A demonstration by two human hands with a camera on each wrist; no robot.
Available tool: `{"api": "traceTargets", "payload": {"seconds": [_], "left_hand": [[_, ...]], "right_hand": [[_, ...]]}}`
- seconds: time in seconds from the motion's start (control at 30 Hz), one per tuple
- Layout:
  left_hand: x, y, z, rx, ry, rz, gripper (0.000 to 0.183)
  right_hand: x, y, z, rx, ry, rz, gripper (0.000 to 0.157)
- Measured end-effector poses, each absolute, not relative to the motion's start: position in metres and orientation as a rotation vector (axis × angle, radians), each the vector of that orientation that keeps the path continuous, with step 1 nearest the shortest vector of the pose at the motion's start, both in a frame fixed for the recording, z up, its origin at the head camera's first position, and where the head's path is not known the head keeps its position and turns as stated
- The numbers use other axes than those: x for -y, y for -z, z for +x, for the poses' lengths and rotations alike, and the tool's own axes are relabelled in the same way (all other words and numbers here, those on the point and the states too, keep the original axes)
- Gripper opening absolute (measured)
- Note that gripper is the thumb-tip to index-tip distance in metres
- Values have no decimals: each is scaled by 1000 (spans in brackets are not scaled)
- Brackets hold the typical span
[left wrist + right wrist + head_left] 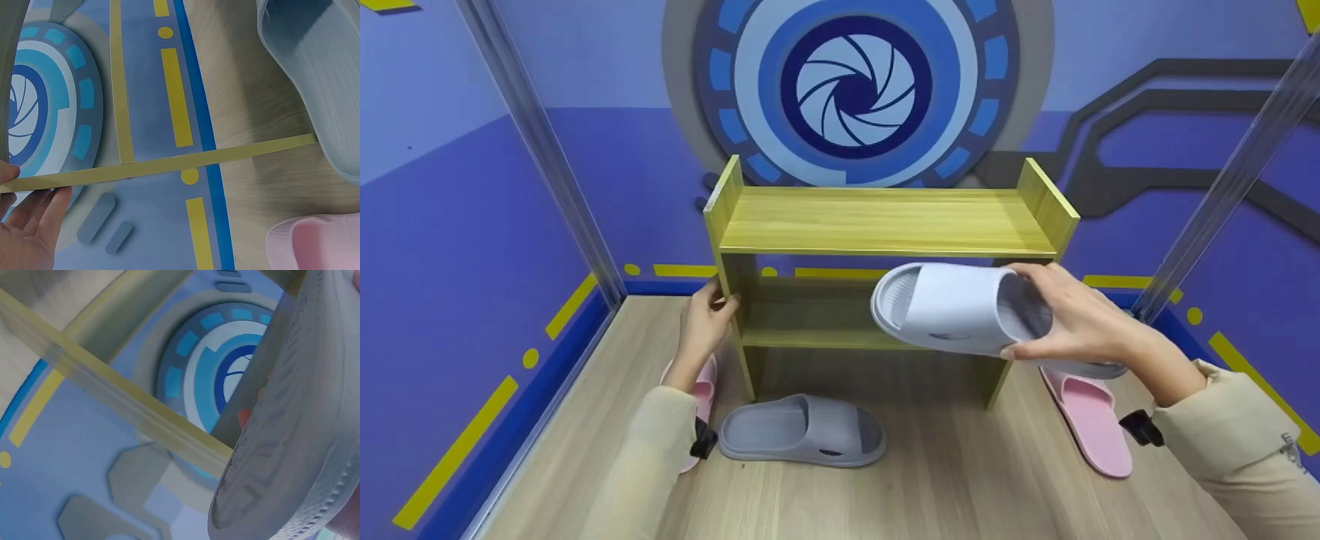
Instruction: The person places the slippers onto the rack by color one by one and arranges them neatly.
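A light grey slide slipper [960, 307] hangs in front of the wooden shoe rack [885, 221], at its right half. My right hand [1076, 315] grips it around the heel end, thumb below and fingers above, toe pointing left. In the right wrist view the slipper's ridged sole [281, 416] fills the right side. My left hand [706, 322] pinches the edge of the rack's left side panel, thumb on one face and fingers on the other, as the left wrist view shows at the hand [34, 225]. The matching grey slipper [802, 431] lies on the floor before the rack, toe to the right.
One pink slipper [1087, 420] lies on the wooden floor right of the rack. Another pink slipper [706, 386] lies at the left, partly hidden by my left arm. Blue printed walls [607, 172] stand behind and on both sides, with metal posts [540, 142] at the corners.
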State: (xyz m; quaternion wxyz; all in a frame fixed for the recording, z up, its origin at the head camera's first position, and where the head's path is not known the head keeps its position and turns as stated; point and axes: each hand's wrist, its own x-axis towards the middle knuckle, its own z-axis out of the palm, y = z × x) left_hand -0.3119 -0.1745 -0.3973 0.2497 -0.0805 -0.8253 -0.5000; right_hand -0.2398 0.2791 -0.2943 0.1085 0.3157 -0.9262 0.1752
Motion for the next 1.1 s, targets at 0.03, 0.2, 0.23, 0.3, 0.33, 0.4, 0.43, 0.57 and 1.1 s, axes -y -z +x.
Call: {"api": "traceTargets", "payload": {"seconds": [0.03,0.2,0.23,0.3,0.33,0.4,0.43,0.57,1.1], "left_hand": [[175,398,-312,2248,1364,-220,29],[174,397,-311,2248,1382,-217,28],[174,397,-311,2247,1386,-219,28],[174,396,-310,2246,1390,-220,28],[174,396,-310,2245,1390,-220,28],[174,396,-310,2246,1384,-221,28],[174,396,-310,2247,1379,-221,27],[174,395,-309,2255,1364,-221,27],[174,396,-310,2271,1358,-192,29]], "right_hand": [[-279,292,-240,2725,-515,927,86],[-276,281,-240,2715,-490,928,86],[-275,280,-240,2709,-484,931,86],[-273,276,-240,2692,-472,933,87],[-272,274,-239,2683,-471,933,87],[-270,270,-239,2678,-473,915,87],[-269,268,-239,2680,-471,898,87],[-264,262,-239,2704,-446,814,89],[-247,251,-263,2744,-504,516,91]]}}
